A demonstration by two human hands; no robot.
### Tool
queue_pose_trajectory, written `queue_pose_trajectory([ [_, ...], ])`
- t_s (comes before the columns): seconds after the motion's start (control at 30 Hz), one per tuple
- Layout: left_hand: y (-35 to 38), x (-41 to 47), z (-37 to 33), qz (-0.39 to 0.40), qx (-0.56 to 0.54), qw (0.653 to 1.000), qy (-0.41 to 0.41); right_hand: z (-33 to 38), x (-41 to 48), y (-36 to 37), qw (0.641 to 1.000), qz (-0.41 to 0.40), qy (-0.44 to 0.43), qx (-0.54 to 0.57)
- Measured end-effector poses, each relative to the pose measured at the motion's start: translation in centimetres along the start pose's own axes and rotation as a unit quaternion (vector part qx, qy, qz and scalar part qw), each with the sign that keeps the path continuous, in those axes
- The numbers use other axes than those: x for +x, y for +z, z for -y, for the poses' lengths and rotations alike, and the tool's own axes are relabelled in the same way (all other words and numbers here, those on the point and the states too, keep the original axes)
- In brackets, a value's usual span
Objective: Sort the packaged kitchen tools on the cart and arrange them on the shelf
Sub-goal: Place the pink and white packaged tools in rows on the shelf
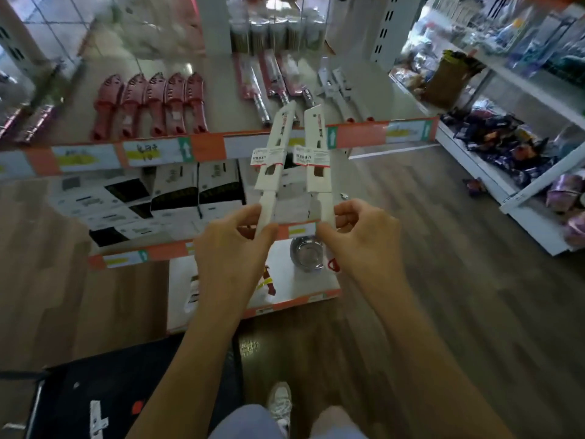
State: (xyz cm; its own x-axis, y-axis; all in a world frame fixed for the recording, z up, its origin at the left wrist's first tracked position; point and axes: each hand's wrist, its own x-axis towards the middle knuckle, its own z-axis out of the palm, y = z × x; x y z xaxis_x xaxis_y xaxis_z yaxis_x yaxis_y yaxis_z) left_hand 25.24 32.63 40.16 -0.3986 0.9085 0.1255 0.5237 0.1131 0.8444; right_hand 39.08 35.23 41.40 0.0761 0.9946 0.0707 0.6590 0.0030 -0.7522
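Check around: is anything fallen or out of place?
One purple packet lies on the floor by the right-hand shelf of similar packets, apparently fallen. The left hand and right hand each pinch a white knife pack.

The upper shelf [228, 101] is located beyond the fingers [243, 218]. On it, a row of five red sheathed knives [148, 106] is laid out to the left of the fingers. Red packaged tools [269, 77] and white packaged knives [337, 90] are laid directly beyond them. The middle shelf [126, 258], left of the fingers, is stocked with black-and-white boxes [177, 194]. A metal bowl [305, 253] is seated on the lowest shelf [304, 286], beneath the fingers. A wood-pattern floor [443, 264] is seen to the right.
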Motion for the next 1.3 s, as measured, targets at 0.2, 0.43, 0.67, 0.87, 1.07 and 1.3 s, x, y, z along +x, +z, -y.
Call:
queue_pose_trajectory([
  [0.2, 3.3, 5.1, -3.0, -0.023, -0.003, 1.000, -0.002, -0.7, 7.0, -1.3, 1.000, 0.015, -0.004, -0.011],
  [0.43, 8.1, 11.1, -5.6, -0.048, -0.005, 0.999, -0.012, -2.6, 17.0, -2.6, 0.999, 0.013, -0.039, -0.013],
  [0.67, 13.0, 16.8, -8.6, -0.049, -0.015, 0.998, -0.044, -4.1, 25.8, -4.8, 0.997, 0.052, -0.022, -0.051],
  [0.87, 16.1, 19.2, -10.4, -0.055, 0.000, 0.997, -0.048, -5.8, 29.6, -6.2, 0.994, 0.076, -0.045, -0.058],
  [1.07, 17.5, 19.8, -10.5, -0.058, 0.006, 0.998, -0.037, -7.3, 31.1, -5.5, 0.992, 0.088, -0.080, -0.045],
  [1.3, 17.3, 20.3, -10.7, -0.050, 0.018, 0.998, -0.022, -6.8, 31.9, -5.2, 0.992, 0.088, -0.069, -0.065],
])
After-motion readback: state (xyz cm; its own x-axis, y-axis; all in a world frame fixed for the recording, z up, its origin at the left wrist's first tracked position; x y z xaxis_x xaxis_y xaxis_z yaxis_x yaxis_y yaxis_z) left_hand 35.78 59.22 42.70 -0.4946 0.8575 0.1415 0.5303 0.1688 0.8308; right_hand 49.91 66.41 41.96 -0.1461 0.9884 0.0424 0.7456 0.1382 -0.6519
